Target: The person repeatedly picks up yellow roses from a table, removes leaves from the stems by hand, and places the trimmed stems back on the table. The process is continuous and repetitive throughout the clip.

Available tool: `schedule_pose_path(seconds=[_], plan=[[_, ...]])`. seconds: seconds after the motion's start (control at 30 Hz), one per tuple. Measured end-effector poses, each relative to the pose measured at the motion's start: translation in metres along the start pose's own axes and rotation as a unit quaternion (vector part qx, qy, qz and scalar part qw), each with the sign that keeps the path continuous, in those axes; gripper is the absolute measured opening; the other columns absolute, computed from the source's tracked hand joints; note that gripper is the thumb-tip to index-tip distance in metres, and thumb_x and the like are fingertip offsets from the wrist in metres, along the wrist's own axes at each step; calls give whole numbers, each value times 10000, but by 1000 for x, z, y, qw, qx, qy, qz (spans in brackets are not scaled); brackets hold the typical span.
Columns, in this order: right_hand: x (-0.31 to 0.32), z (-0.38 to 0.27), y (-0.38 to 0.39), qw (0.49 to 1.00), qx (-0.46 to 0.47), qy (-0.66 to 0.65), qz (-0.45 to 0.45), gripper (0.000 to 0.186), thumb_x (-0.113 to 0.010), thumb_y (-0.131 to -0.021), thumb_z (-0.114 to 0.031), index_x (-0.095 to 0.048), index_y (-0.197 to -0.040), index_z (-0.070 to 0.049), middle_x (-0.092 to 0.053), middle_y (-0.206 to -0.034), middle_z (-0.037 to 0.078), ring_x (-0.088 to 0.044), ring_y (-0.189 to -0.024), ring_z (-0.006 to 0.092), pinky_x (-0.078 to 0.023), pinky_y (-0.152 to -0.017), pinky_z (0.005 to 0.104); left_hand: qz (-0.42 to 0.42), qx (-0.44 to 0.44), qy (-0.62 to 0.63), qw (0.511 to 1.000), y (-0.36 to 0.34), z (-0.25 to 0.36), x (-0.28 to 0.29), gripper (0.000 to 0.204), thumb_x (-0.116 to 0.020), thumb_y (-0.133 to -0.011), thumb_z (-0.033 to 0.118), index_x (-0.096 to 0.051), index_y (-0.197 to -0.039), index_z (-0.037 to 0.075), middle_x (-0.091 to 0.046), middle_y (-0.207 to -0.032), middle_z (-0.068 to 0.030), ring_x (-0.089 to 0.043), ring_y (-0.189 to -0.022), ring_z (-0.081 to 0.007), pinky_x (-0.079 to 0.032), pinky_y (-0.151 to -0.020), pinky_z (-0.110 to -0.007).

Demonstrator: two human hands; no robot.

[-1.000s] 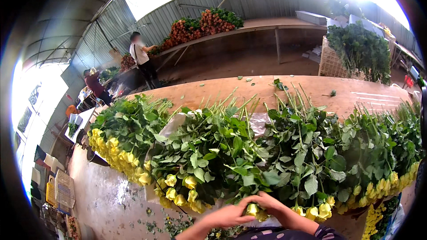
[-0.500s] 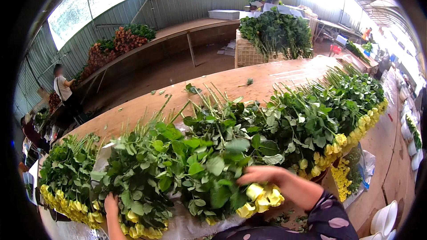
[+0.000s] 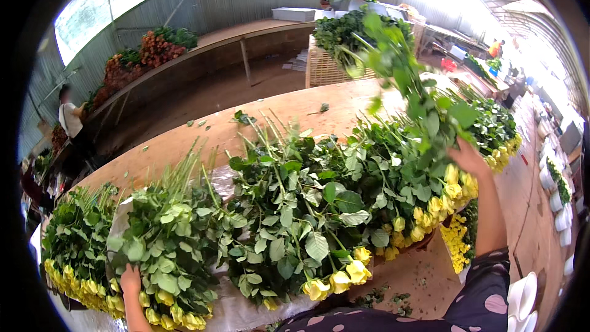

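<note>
**Rose stem lifted clear of the row: hazards as I judged them**

Rose stem [image 3: 393,55] stood raised above the table [image 3: 203,141], my right hand [image 3: 468,158] with fingers closed round it below the leaves. My left hand [image 3: 130,280] rested on a bunch [image 3: 166,252], its grip hidden. Swinging foliage could snag neighbouring bunches [image 3: 369,178], I judged.

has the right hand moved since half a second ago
Yes. The right hand went from low at the yellow rose heads up and right, lifting a leafy green stem above the wooden table.
</note>
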State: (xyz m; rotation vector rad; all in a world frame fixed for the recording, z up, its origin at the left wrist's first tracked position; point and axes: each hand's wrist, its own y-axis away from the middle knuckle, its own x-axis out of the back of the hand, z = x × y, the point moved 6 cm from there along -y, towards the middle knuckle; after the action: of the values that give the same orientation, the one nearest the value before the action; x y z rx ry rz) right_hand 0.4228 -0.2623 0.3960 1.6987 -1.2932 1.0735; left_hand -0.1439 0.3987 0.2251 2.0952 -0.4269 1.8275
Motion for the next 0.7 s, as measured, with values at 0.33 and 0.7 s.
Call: schedule_pose_path(seconds=[0.33, 0.7], plan=[[-119, 118, -24, 948, -30, 310, -66, 450, -576, -621, -396, -539, -960, -102, -556, -928, 167, -542, -839, 305, -435, -722, 382, -274, -103, 113, 949, 21, 55, 120, 509, -446, -782, 469, -487, -964, -4, -530, -845, -90, -473, -724, -159, -399, -636, -295], [-189, -202, 166, 805, 276, -422, -312, 332, -405, -836, -214, -427, -1044, 43, -486, -1058, 156, -499, -920, 223, -398, -799, 319, -363, -16, 599, 714, 154, 191, 68, 597, -546, -772, 165, -224, -1246, -5, -413, -1131, -176, -530, -792, -156, -432, -637, -245]])
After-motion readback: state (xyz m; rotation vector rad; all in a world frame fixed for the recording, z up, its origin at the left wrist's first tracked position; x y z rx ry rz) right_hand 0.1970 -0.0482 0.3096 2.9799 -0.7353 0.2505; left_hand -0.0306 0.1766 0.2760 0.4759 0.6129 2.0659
